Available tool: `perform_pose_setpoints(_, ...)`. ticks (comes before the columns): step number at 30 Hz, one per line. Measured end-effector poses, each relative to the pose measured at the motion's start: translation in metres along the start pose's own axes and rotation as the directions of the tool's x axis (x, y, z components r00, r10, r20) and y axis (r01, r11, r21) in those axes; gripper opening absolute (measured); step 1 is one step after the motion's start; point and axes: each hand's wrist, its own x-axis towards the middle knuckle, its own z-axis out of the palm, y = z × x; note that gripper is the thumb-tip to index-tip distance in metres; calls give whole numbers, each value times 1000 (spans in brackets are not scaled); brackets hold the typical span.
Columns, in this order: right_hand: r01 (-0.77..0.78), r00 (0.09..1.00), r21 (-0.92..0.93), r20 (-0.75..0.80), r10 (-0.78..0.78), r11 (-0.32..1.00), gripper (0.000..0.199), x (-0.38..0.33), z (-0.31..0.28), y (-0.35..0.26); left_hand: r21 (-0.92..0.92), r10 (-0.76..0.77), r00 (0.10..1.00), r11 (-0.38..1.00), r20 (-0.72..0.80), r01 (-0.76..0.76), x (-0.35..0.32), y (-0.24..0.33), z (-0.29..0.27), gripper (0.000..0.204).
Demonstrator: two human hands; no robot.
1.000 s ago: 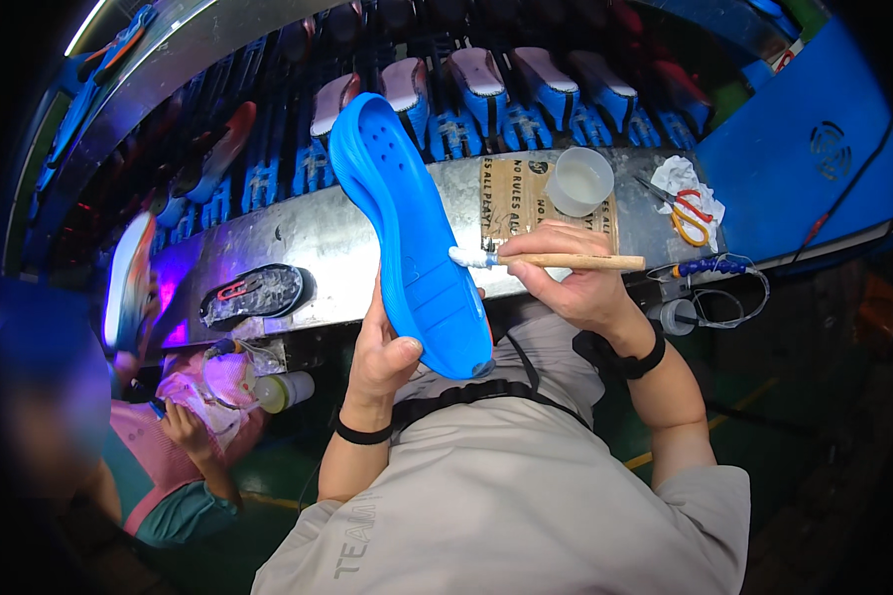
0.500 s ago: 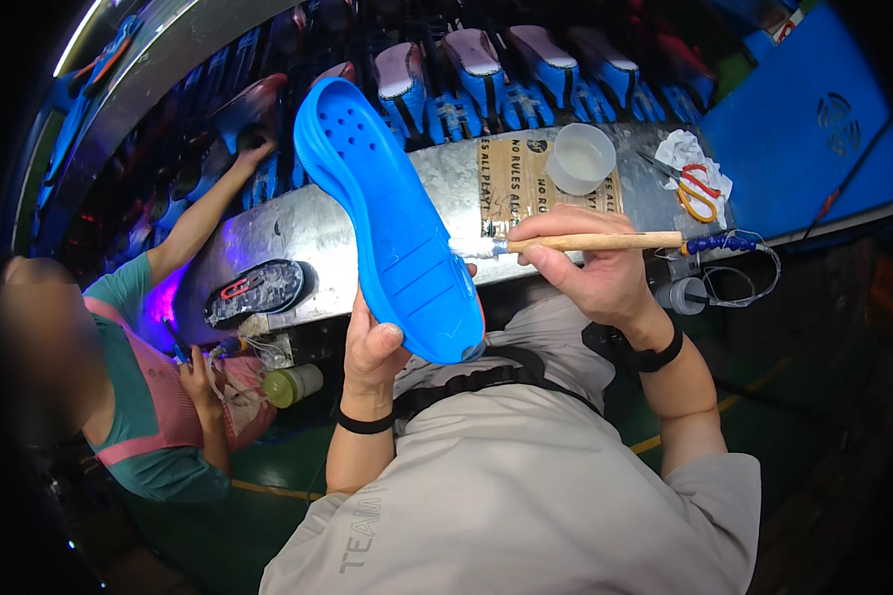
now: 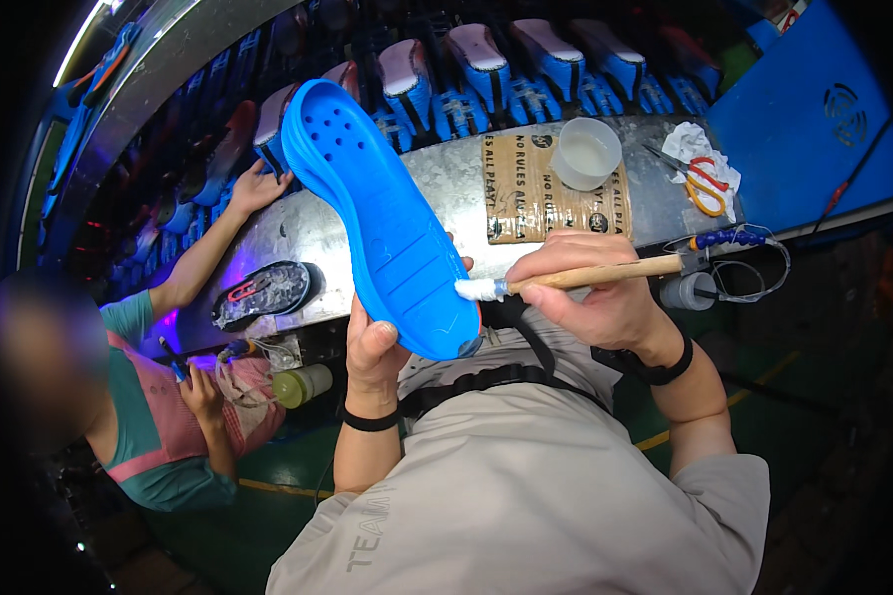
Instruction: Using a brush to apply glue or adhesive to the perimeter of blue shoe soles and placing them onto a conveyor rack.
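A blue shoe sole [image 3: 392, 233] is held tilted in front of me, its hollow inner side facing up and its end with round holes pointing away. My left hand [image 3: 375, 342] grips it at the near end, thumb on the left rim and fingers mostly hidden underneath. My right hand [image 3: 590, 297] is closed round the wooden handle of a brush [image 3: 595, 272]. The brush's white bristles touch the right rim of the sole near its lower end.
A translucent cup [image 3: 586, 155] stands on printed cardboard [image 3: 516, 188] on the metal bench [image 3: 437, 178]. Scissors [image 3: 705, 188] lie on crumpled paper to the right. Behind, shoes [image 3: 481, 59] line a rack. At left a co-worker's hand [image 3: 258, 186] reaches toward it, near a dark sole [image 3: 263, 295].
The brush has moved down along the sole's right rim, toward its near end. The co-worker's reaching hand has drawn back from a shoe on the rack and opened.
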Motion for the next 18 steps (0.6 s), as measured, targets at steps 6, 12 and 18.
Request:
perform_pose_setpoints(6,12,999,75,-33,-9,997,11,-5,4,4,-105,-16,1000,994,18,17,-2,4,-1,116)
perform_pose_setpoints(12,46,970,443,-234,66,895,24,-23,1,11,-840,51,940,467,338,276,-8,-9,-49,109)
perform_pose_setpoints(18,-32,920,292,-365,142,956,29,-26,2,40,-845,67,903,387,425,369,5,-6,-55,103)
